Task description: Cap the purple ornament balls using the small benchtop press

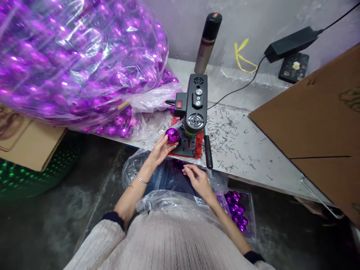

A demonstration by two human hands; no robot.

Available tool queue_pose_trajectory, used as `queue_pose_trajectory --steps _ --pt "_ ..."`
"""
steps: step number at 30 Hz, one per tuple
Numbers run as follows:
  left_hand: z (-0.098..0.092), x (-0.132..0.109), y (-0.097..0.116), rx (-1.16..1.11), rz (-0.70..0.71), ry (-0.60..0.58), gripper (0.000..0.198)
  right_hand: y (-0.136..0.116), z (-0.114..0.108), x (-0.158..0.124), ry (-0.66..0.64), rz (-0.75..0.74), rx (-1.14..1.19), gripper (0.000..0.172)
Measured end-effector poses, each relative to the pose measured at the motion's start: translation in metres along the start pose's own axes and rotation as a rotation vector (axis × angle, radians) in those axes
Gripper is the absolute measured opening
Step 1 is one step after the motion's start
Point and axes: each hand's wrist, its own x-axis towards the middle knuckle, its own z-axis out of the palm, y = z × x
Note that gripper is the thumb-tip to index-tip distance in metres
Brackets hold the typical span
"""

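Observation:
A shiny purple disco-ball ornament (172,135) sits in the fingers of my left hand (161,150), just left of a small black benchtop press (197,101). The press stands on a red mat (199,144), with its black-gripped lever (208,152) at the right. Over my lap, my right hand (199,180) has thumb and fingertips pinched together. Anything between them is too small to make out. Close to those fingertips, more purple balls (178,164) show in the clear plastic on my lap, partly hidden by the table edge.
A large clear bag of purple balls (84,67) fills the left of the table (239,165). Small dark pins (225,131) lie scattered right of the press. Behind it are a tall bottle (208,43) and power adapter (294,43). A cardboard box (315,123) stands right.

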Motion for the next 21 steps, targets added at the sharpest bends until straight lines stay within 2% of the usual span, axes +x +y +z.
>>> queue_pose_trajectory --steps 3,6,9,12,17,21 --pt "0.003 0.0 -0.004 0.13 0.031 -0.006 0.066 0.0 0.001 0.0 -0.009 -0.014 -0.036 0.045" --pt "0.007 0.001 -0.011 0.417 0.126 0.0 0.08 0.001 0.0 -0.001 -0.005 -0.019 -0.05 0.045" --pt "0.012 0.003 -0.014 0.772 0.242 -0.01 0.079 0.003 -0.001 -0.003 -0.003 -0.018 -0.056 0.044" --pt "0.017 0.003 -0.01 1.013 0.355 -0.042 0.071 0.003 -0.001 -0.005 0.005 -0.006 -0.055 0.044" --pt "0.023 0.005 -0.003 1.18 0.488 -0.056 0.062 -0.002 -0.008 -0.009 0.022 -0.018 -0.085 0.038" --pt "0.02 0.015 -0.015 1.214 0.585 -0.052 0.065 -0.017 -0.031 -0.008 0.078 -0.114 -0.158 0.034"
